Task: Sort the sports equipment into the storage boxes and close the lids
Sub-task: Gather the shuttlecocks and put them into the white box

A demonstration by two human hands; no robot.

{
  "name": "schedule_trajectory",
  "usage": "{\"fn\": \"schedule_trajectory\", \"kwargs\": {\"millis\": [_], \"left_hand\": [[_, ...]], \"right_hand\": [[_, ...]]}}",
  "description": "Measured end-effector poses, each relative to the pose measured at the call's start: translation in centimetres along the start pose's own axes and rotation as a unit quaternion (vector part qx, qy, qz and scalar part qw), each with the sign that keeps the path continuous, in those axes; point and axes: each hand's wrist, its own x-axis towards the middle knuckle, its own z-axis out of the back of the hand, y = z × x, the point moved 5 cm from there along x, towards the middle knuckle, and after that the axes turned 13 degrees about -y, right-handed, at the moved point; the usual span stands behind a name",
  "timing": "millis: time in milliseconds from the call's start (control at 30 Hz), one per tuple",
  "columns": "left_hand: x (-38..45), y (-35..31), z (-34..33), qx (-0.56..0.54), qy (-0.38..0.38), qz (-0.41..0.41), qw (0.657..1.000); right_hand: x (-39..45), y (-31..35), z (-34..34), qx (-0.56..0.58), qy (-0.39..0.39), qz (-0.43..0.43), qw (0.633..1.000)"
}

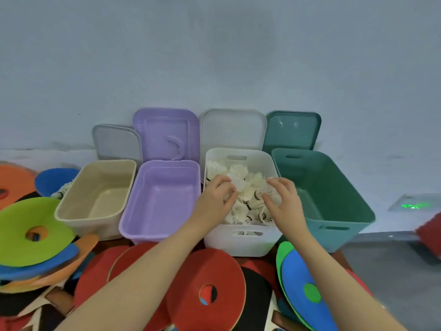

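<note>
While both hands reach into the white box (241,242), the left hand (214,199) has its fingers curled down onto the pile of shuttlecocks (248,199), and the thumb and fingertips seem to pinch one; the exact hold is hard to make out. The right hand (284,199) is half open, its bent fingers resting on the feathers, and I cannot tell if it grips any. The shuttlecocks fill this box, white and feathery, with dark bands at the cork ends.

Left of the white box stand a purple box (157,225) and then a beige box (71,216); right of it stands a green box (338,225). All are smooth plastic with rounded corners. Four lids lean on the wall behind them: grey lid (114,142), purple lid (164,132), white lid (232,130), green lid (292,130).

In front of the white box lie flat round discs with centre holes: a red disc (214,278), a blue disc (303,290) and a lime disc (28,232), partly overlapping and cut off by the frame. One more shuttlecock (62,190) lies left of the beige box, half hidden.
</note>
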Motion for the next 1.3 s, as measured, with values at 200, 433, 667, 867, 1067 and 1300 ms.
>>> {"fn": "schedule_trajectory", "kwargs": {"millis": [200, 433, 667, 867, 1067, 1300], "left_hand": [[-0.4, 1.7, -1.1, 0.096, 0.015, 0.096, 0.991], [-2.4, 4.4, -1.7, 0.264, 0.197, 0.105, 0.938], [-3.5, 4.1, -2.0, 0.307, 0.301, 0.073, 0.900], [-3.7, 3.3, 0.2, 0.267, 0.245, 0.078, 0.929], [-2.6, 3.4, 5.5, 0.282, 0.184, 0.088, 0.938], [-2.7, 7.4, 14.1, 0.341, 0.152, 0.087, 0.924]], "right_hand": [[-0.4, -1.7, -0.7, -0.040, 0.104, 0.039, 0.993], [-2.1, -2.5, -3.9, -0.215, 0.296, 0.109, 0.924], [-3.6, -2.2, -4.7, -0.231, 0.406, 0.097, 0.879], [-2.9, -0.4, -4.2, -0.186, 0.295, 0.101, 0.932], [-3.1, 4.5, -5.6, -0.096, 0.175, 0.139, 0.970], [-5.0, 11.6, -10.4, 0.001, 0.180, 0.151, 0.972]]}}
